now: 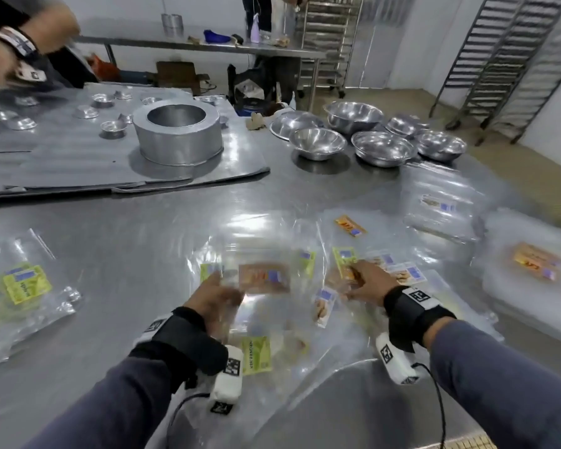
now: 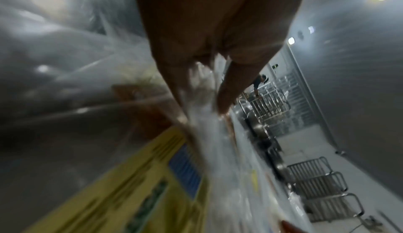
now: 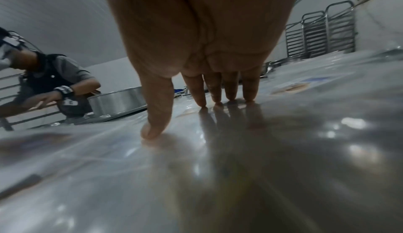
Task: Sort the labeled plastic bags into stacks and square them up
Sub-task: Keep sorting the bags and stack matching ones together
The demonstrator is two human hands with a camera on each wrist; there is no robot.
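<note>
Clear plastic bags with coloured labels lie scattered on the steel table (image 1: 143,228). My left hand (image 1: 219,288) pinches a clear bag with an orange-brown label (image 1: 263,277), lifted slightly off the pile; in the left wrist view the fingers (image 2: 226,88) clamp crinkled plastic above a green-labeled bag (image 2: 122,193). My right hand (image 1: 361,277) lies flat with straight fingers (image 3: 229,88), pressing on the loose bags in the middle. A green-label stack (image 1: 26,283) sits at the left, an orange-label stack (image 1: 535,264) at the right, and a beige-label stack (image 1: 441,205) behind that.
Several steel bowls (image 1: 382,147) stand at the back right. A large round tin (image 1: 177,134) and small tins rest on a grey mat at the back left. Another person's arms (image 1: 23,43) work at the far left corner. Tray racks (image 1: 512,59) stand beyond the table.
</note>
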